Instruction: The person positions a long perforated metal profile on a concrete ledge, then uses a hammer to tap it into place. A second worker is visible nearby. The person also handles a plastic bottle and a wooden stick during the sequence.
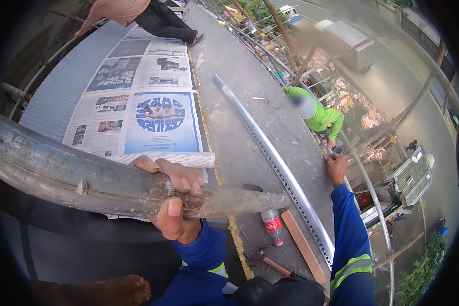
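Note:
My left hand (173, 196) is wrapped around a thick grey metal pipe (86, 181) that runs from the far left to a rough end near the middle. My right hand (336, 166), arm in a blue sleeve with a reflective band, rests on the outer edge of the concrete ledge (250, 102), next to a long perforated metal rail (275, 158) lying along that ledge. It holds nothing that I can see.
Newspapers (143, 102) cover a corrugated sheet at left. A plastic bottle (273, 227), a wooden strip (303, 247) and a hammer (265, 260) lie on the ledge. A person in green (319, 115) stands below; another crouches at top left (137, 15). Scaffold poles and a street lie far below.

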`<state>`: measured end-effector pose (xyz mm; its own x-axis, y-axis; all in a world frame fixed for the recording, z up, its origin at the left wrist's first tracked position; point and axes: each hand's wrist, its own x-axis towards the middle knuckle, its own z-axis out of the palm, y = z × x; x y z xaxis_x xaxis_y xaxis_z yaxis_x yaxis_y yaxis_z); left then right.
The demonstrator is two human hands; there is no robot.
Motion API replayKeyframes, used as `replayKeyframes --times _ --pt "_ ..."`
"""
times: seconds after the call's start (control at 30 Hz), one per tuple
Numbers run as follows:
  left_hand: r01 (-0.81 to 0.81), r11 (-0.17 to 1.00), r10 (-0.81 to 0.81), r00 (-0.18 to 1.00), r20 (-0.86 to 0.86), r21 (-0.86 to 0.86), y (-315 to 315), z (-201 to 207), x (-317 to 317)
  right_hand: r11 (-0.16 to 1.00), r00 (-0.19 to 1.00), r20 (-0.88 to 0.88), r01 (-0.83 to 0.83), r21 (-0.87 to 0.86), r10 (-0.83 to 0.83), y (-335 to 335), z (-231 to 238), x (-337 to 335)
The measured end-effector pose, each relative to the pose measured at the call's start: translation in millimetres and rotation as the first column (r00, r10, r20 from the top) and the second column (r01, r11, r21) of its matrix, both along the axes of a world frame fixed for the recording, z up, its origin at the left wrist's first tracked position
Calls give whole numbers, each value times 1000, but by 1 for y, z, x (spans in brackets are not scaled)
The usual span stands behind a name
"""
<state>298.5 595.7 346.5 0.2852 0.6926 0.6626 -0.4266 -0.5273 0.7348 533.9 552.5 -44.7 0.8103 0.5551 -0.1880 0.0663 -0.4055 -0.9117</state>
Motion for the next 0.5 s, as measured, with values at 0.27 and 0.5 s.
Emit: replayKeyframes --times 0.27,0.5 --pt "16 1000 -16 1000 16 -18 -1 0 1 998 999 46 19 -60 -16 -36 0 -11" --pt "-16 1000 16 998 -54 12 -1 -1 -3 995 997 -52 62 79 -58 -18 3 -13"
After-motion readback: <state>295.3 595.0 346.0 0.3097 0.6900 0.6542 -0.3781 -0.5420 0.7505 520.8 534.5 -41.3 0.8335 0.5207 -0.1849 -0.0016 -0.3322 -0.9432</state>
